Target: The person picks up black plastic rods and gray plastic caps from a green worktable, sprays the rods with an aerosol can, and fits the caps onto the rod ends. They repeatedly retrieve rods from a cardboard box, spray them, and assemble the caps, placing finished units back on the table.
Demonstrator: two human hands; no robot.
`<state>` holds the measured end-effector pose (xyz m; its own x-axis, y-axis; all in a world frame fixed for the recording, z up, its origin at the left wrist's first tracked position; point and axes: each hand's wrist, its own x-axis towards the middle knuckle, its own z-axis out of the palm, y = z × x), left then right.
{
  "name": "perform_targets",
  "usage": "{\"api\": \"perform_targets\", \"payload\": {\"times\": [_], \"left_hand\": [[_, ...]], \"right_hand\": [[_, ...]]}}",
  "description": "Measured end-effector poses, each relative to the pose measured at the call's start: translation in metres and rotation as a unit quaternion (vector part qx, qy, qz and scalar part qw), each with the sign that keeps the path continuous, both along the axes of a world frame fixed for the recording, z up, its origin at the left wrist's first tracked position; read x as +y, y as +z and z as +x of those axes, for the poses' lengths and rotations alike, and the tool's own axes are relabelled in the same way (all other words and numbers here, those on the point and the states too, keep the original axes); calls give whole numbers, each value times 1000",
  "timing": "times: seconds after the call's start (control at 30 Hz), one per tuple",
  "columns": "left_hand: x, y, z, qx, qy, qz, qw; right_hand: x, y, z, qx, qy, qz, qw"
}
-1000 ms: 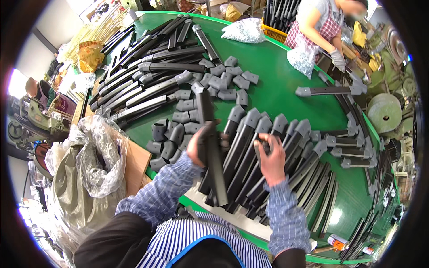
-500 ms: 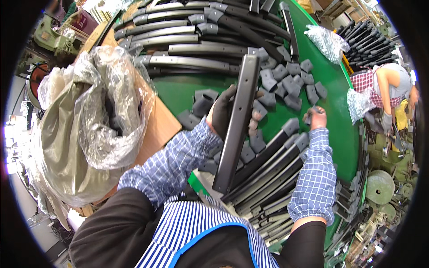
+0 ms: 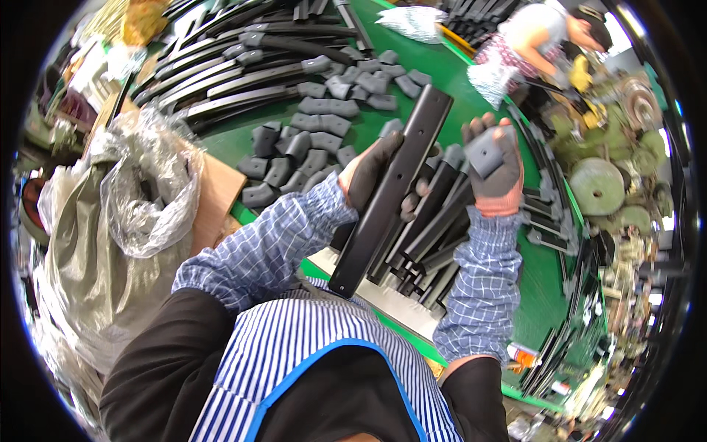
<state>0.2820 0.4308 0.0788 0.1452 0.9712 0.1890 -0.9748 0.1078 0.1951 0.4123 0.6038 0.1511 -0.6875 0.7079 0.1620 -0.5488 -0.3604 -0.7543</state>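
Observation:
My left hand (image 3: 370,168), in a dark-palmed glove with bare fingertips, is wrapped around a long black bar (image 3: 394,184). The bar slants up to the right and has small holes along its face. On the right, my right hand (image 3: 501,184) is turned palm up with its fingers curled about a short grey plastic end piece (image 3: 486,153) with a hole in it. A gap separates this piece from the bar. Behind the bar, partly hidden, several black bars (image 3: 434,202) lie side by side, some with grey ends.
Loose grey end pieces (image 3: 324,124) are heaped on the green table (image 3: 236,144). Long bars (image 3: 250,77) are stacked at the far left. A plastic-wrapped bundle (image 3: 110,243) stands at the left. Another person (image 3: 530,40) works beyond the table near machinery (image 3: 600,184).
My right hand has lifted a grey end piece off the table side and turned palm up. The view has swung to the right; my left hand still grips the bar.

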Motion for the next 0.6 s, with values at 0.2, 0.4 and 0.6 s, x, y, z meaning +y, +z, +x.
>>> {"api": "perform_targets", "payload": {"times": [0.2,0.4,0.6], "left_hand": [[-10,21,85,140,-34,-154,978],[-12,-3,109,515,75,48,852],[-18,-7,117,373,-26,-179,910]], "right_hand": [[4,11,28,177,-85,-32,980],[2,9,61,101,80,-84,988],[-2,-10,70,47,81,-103,990]]}}
